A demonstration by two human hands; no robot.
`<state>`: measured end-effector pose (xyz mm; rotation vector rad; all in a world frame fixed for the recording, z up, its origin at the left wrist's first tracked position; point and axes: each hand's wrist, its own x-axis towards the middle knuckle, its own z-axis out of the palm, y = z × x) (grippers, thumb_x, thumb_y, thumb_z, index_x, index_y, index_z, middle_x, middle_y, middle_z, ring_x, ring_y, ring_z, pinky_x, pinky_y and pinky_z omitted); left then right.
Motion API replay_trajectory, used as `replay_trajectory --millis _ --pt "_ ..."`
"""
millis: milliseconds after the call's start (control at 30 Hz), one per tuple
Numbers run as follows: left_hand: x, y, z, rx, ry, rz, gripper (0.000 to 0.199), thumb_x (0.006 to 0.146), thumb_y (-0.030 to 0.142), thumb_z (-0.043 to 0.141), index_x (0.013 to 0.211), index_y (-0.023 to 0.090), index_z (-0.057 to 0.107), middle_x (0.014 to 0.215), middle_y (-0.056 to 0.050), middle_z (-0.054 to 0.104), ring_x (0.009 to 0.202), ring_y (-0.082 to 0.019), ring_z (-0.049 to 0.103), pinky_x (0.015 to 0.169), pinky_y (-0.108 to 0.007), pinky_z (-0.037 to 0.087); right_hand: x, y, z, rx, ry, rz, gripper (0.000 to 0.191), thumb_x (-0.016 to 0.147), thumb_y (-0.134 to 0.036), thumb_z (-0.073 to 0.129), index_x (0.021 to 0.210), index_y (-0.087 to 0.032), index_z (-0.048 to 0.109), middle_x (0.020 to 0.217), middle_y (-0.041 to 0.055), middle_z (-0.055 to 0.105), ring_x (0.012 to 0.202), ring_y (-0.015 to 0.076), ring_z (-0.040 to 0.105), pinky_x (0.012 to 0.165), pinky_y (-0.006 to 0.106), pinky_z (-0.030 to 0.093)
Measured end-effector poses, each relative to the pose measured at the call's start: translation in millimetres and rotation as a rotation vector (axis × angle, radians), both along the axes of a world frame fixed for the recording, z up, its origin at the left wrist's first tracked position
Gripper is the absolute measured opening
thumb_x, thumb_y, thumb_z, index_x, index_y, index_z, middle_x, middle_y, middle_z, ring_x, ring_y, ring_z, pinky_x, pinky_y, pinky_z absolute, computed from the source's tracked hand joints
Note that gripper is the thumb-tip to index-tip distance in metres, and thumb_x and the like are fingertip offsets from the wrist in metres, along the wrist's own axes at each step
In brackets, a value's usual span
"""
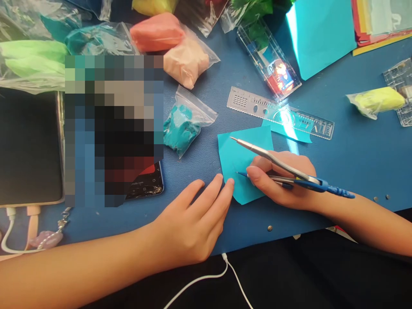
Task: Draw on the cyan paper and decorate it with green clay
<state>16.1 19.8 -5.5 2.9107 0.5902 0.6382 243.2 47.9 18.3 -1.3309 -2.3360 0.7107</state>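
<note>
A small piece of bright blue paper (246, 146) lies on the blue tabletop in front of me. My right hand (283, 180) pinches a drawing compass (273, 161) with a silver leg and blue parts. One leg's tip points down at the paper's middle; the silver leg stretches out above the sheet. Whether the lower tip touches the paper I cannot tell. My left hand (199, 219) rests with fingers stretched out, its fingertips on the paper's lower left edge. Beyond the sheet, a clear plastic ruler (238, 98) overlaps another blue paper scrap (302, 135).
Bags of coloured clay crowd the back, including a coral one (156, 32) and a peach one (189, 58). A teal clay bag (182, 126) lies nearer. A tablet (30, 148) with cables sits left, beside a pixelated area and phone (146, 184). A clear case (268, 60) lies behind.
</note>
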Motion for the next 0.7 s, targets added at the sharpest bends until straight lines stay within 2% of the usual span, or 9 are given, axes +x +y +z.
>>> replay_trajectory --millis 133,233,367,467,633,700 --pt "0.3 0.2 0.8 -0.003 -0.012 0.004 0.023 0.092 0.01 0.052 0.103 0.003 0.071 0.118 -0.018 0.071 0.11 -0.034 0.066 0.083 -0.043 0.049 -0.4 -1.0 -1.3 0.033 0.003 -0.024 0.037 0.102 -0.032 0.045 0.068 -0.019 0.05 0.056 -0.0013 0.062 0.046 0.0084 0.055 0.046 0.022 0.036" --pt "0.0 0.2 2.0 -0.008 -0.003 0.002 0.024 0.092 0.01 0.051 0.104 0.003 0.07 0.119 -0.018 0.071 0.11 -0.034 0.066 0.082 -0.043 0.049 -1.1 0.1 -1.7 0.064 -0.029 -0.008 0.039 0.103 -0.032 0.043 0.066 -0.019 0.049 0.053 -0.0018 0.058 0.045 0.0084 0.052 0.045 0.022 0.034" --pt "-0.4 0.4 2.3 -0.009 0.001 -0.005 0.025 0.093 0.01 0.05 0.106 0.001 0.07 0.119 -0.018 0.071 0.11 -0.034 0.066 0.083 -0.043 0.049 -1.8 3.1 -1.1 0.112 -0.068 0.084 0.044 0.104 -0.032 0.039 0.062 -0.02 0.046 0.049 -0.0025 0.051 0.044 0.0089 0.047 0.044 0.024 0.029" --pt "-0.4 0.6 1.9 -0.012 -0.008 -0.005 0.024 0.093 0.009 0.051 0.105 0.001 0.07 0.118 -0.018 0.071 0.11 -0.034 0.066 0.082 -0.043 0.049 -0.6 3.1 0.6 0.089 -0.051 0.073 0.04 0.102 -0.028 0.041 0.062 -0.021 0.042 0.049 -0.0033 0.048 0.043 0.0085 0.043 0.043 0.024 0.028" --pt "-0.5 1.4 2.9 -0.004 -0.014 -0.01 0.022 0.093 0.009 0.051 0.102 0.001 0.07 0.118 -0.019 0.071 0.108 -0.034 0.068 0.08 -0.043 0.049 3.5 -1.1 2.2 -0.08 0.209 -0.006 0.029 0.095 -0.011 0.047 0.07 -0.022 0.038 0.056 -0.0055 0.042 0.046 0.0079 0.043 0.048 0.023 0.033" --pt "-0.6 1.6 3.7 -0.011 -0.011 -0.009 0.022 0.093 0.009 0.051 0.102 0.001 0.069 0.118 -0.018 0.071 0.108 -0.034 0.068 0.081 -0.043 0.049 4.2 -1.5 1.1 -0.088 0.263 0.018 0.031 0.093 -0.008 0.047 0.07 -0.023 0.033 0.057 -0.0067 0.035 0.046 0.0076 0.036 0.047 0.024 0.03"
